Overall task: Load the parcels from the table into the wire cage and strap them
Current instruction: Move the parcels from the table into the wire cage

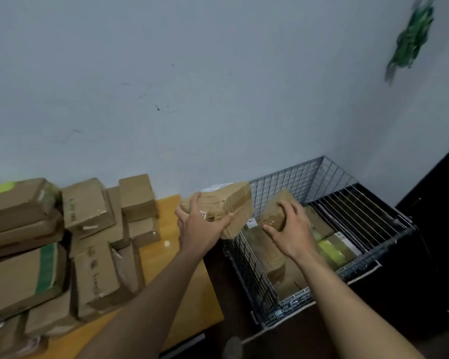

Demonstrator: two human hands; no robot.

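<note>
Loading step, both hands laden.

- Your left hand [202, 226] had its grip closed on a taped cardboard parcel [231, 203] with a white label. The parcel hung just past the tabletop's [189, 281] far right corner, at the left wall of the wire cage [327, 174].
- Your right hand [294, 229] gripped a smaller parcel [274, 209] from above, over the cage's inside and apart from the load below.
- Loaded parcels [272, 257] lay on the cage floor, and one with a green face [333, 251] sat toward the right wall.
- Stacked parcels [88, 229] crowded the tabletop's left half, so by my reading loading was well short of done.
- No strap showed on the load. A blurred green bundle [412, 40] hung on the wall; it may be straps, but I could not tell.

Next move, as I judge it: lower the smaller parcel flat onto the load and let go. Then lift the larger one clear of the cage's left wall before setting it down.
</note>
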